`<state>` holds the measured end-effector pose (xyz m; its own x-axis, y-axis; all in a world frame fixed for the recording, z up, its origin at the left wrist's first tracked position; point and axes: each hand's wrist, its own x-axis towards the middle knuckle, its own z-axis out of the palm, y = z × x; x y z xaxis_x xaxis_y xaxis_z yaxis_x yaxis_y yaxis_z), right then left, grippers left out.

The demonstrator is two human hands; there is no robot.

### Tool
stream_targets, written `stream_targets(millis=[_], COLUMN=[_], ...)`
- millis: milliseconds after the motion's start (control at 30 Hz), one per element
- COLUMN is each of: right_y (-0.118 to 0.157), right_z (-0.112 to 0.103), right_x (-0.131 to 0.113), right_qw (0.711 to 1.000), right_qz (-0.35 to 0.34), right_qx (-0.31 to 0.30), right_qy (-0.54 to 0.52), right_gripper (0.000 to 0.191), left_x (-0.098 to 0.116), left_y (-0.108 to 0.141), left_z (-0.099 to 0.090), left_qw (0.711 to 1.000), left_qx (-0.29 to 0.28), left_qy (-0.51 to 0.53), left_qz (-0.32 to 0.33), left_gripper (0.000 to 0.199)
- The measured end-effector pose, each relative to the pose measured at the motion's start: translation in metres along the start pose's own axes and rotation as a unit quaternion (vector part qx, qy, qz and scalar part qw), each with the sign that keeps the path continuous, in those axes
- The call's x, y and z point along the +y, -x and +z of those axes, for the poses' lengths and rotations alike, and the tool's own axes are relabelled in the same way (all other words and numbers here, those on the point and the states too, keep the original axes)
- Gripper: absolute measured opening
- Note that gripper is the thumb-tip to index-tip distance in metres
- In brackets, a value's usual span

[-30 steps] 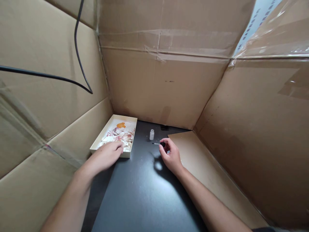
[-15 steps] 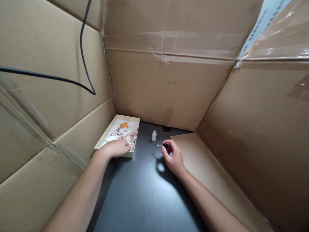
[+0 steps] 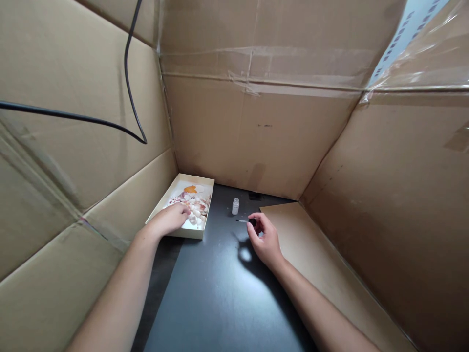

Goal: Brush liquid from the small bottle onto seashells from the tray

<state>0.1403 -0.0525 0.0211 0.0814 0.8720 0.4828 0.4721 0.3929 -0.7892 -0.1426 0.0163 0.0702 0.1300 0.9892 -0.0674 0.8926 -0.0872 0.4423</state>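
My right hand [image 3: 264, 238] pinches the black brush cap [image 3: 252, 222] of a small bottle, its thin applicator pointing left above the dark table. Left of it and a little farther back, the small clear glass bottle [image 3: 235, 207] stands upright without a cap. My left hand [image 3: 171, 218] reaches over the near left part of a shallow cream box [image 3: 188, 233]. Its fingers are curled down among the seashells [image 3: 198, 209], and whatever they grip is hidden. An orange piece [image 3: 190, 189] lies toward the back of the box.
Cardboard walls [image 3: 234, 132] enclose the dark table [image 3: 205, 293] on the left, back and right. A flat cardboard sheet [image 3: 311, 244] lies along the right side. A black cable [image 3: 126, 63] hangs at upper left.
My left hand has moved left within the box, uncovering shells near its front right corner. My right hand stays in place with the brush cap. The view has shifted slightly.
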Motion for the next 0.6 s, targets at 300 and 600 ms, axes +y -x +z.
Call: stream_targets(millis=[300,600], right_y=[0.0,0.0], right_z=[0.001,0.001], right_x=[-0.004,-0.001], right_qw=[1.0,1.0], right_qz=[0.007,-0.005], right_qx=[0.01,0.004], right_qy=[-0.027,-0.019], right_gripper=[0.015,0.013], left_x=[0.011,0.014], left_y=[0.012,0.008], left_z=[-0.007,0.004], left_qw=[0.999,0.992], left_qx=[0.026,0.015], left_qy=[-0.001,-0.124], left_qz=[-0.03,0.005], left_gripper=[0.021,0.019])
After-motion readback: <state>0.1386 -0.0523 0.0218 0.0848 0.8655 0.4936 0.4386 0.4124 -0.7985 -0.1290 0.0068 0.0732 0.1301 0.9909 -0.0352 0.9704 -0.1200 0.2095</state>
